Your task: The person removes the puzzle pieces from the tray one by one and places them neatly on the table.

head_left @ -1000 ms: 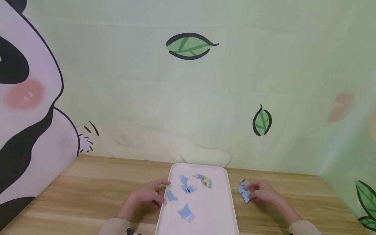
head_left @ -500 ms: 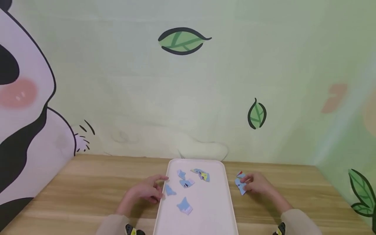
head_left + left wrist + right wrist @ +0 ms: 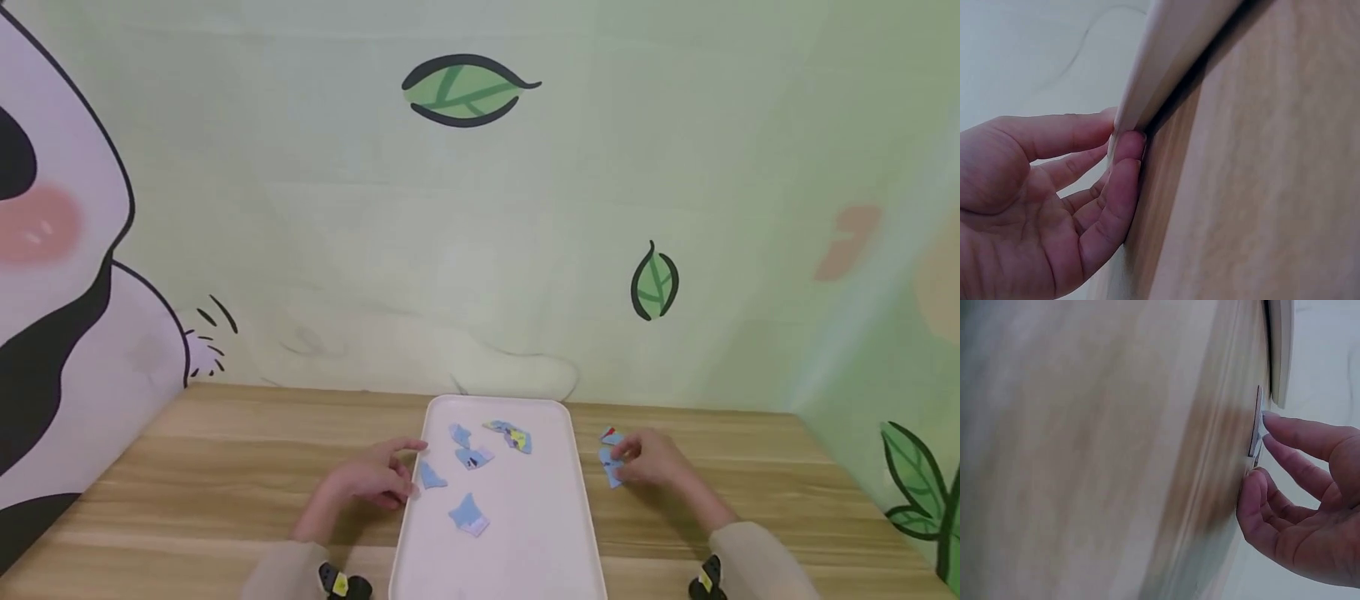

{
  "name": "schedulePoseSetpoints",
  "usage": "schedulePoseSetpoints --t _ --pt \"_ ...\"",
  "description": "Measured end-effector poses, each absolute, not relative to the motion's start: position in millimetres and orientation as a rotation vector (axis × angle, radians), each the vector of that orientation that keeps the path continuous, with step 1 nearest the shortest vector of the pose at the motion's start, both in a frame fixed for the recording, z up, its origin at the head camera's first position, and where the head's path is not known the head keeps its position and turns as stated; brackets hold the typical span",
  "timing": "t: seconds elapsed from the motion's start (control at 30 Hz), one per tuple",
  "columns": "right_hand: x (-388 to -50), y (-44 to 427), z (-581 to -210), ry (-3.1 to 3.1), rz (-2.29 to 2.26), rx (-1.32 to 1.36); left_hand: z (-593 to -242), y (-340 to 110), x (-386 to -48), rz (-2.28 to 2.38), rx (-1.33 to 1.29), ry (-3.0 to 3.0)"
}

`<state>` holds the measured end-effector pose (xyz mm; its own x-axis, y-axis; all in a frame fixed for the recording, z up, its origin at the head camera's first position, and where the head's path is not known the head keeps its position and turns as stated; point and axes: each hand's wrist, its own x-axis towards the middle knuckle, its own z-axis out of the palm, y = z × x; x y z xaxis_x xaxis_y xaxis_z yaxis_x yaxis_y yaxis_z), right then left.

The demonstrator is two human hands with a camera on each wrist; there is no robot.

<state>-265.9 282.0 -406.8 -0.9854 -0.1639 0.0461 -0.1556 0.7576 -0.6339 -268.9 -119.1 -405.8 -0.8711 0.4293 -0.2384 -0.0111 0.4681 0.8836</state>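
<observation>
- Head view, edges and room: the white tray has its far edge close to the wall, its near end cut off by the frame; the wooden table stretches away outside the left hand and the right hand, with a narrow strip between tray and right fingertips.
- Head view, things around: a blue piece lies on the table right of the tray, partly covered by the right fingers; a red-marked piece sits just beyond it; pale sleeves come in from the near side.
- Head view, container: the tray holds a yellow-marked piece, a small piece, a middle piece, a left piece just beside the left rim, and a near piece.
- Left wrist view: the left thumb lies on the rim, other fingers curl against the tray's outer side; together they grip the edge.
- Right wrist view: thumb and forefinger tips touch the blue piece, slightly apart; other fingers bend down to the table; whether they pinch it, I cannot tell.
</observation>
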Motion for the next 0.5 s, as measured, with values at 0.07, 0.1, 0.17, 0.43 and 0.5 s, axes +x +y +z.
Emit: schedulePoseSetpoints --t 0.07,0.1,0.17,0.43,0.5 --pt "-264.3 284.0 -405.1 2.959 -1.026 -0.284 -406.4 -118.3 -269.4 1.387 0.37 2.29" --pt "-263.3 285.3 -403.2 2.973 -1.011 -0.291 -406.9 -117.2 -269.8 1.391 0.374 2.29" --pt "-261.0 287.2 -399.1 2.986 -1.013 -0.292 -407.3 -114.9 -270.3 1.4 0.386 2.285" --pt "-253.6 269.0 -375.1 2.839 -1.215 -0.409 -408.0 -118.5 -268.3 1.425 0.367 2.274" --pt "-252.4 258.2 -371.8 2.784 -1.263 -0.444 -406.4 -121.5 -266.4 1.42 0.347 2.28"
